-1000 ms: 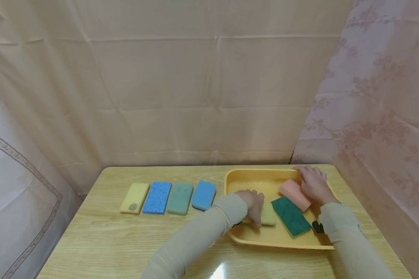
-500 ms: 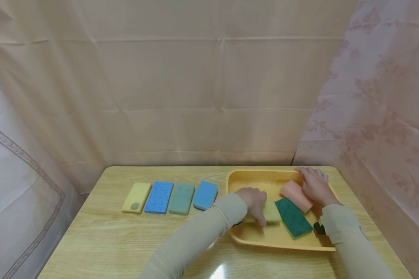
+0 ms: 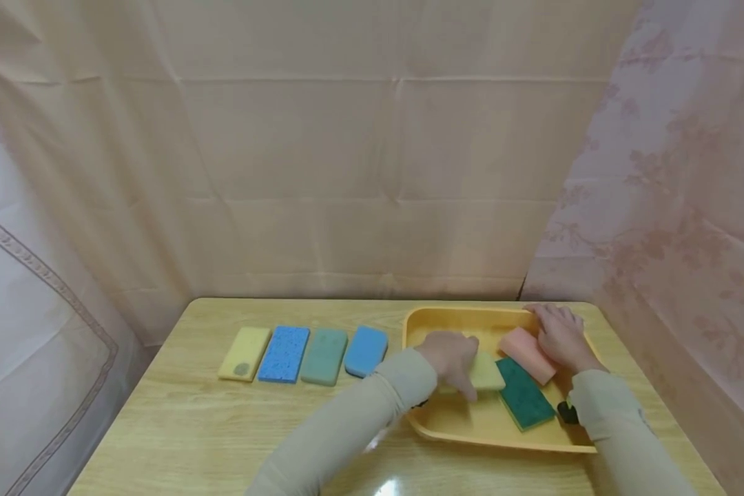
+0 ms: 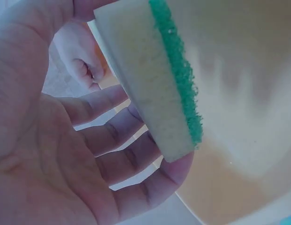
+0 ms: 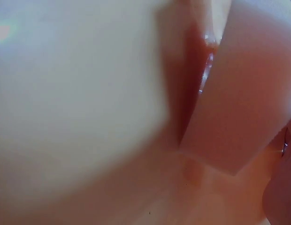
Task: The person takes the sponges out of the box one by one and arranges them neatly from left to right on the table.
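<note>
In the head view my left hand (image 3: 449,359) holds a pale yellow sponge (image 3: 487,372) inside the yellow tray (image 3: 496,441). The left wrist view shows this sponge (image 4: 141,79) with a green scouring side, pinched between the thumb and fingertips of the left hand (image 4: 65,154). My right hand (image 3: 565,339) grips the tray's back right rim. Beside it lies a pink sponge (image 3: 529,354), which fills much of the right wrist view as a blurred block (image 5: 244,89). A dark green sponge (image 3: 525,394) lies between the yellow and pink ones, its upper end touching the yellow one.
Left of the tray, a row on the wooden table (image 3: 211,441) holds a yellow sponge (image 3: 244,353), a speckled blue one (image 3: 284,354), a grey-green one (image 3: 324,356) and a plain blue one (image 3: 366,350). A dark object (image 3: 567,412) sits by the right wrist. Curtains (image 3: 372,172) hang behind.
The yellow sponge in my left hand has moved slightly right, up against the dark green sponge. My right hand stays on the tray rim. The head view has shifted a little.
</note>
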The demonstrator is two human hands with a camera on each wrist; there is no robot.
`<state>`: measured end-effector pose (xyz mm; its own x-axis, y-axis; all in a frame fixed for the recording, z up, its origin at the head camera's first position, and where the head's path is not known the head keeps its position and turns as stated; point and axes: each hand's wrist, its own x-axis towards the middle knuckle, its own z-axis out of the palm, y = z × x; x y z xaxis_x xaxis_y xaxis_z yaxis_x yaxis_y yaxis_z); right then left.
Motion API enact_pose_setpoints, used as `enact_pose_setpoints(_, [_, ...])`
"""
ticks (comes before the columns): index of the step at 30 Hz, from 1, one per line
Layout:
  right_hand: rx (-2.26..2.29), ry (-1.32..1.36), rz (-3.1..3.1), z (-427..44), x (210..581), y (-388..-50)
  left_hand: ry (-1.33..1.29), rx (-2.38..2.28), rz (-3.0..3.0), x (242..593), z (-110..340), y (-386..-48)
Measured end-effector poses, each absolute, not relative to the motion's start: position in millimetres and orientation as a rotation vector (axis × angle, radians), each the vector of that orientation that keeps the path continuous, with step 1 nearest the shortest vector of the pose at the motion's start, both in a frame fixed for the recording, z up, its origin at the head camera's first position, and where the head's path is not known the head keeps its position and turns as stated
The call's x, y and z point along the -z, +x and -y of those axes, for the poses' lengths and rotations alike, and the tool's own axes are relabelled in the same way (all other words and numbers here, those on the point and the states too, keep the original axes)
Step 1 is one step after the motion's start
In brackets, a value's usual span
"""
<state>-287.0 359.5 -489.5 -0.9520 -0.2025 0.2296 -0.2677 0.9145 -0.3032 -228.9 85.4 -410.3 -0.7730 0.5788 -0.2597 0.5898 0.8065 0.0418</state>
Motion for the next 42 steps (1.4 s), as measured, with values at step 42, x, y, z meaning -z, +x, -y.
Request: enact_pose_setpoints(42, [-0.518, 0.335, 2.909, -359.1, 490.0, -287.5, 0.926, -0.476, -3.087, 380.8, -39.7, -214.0])
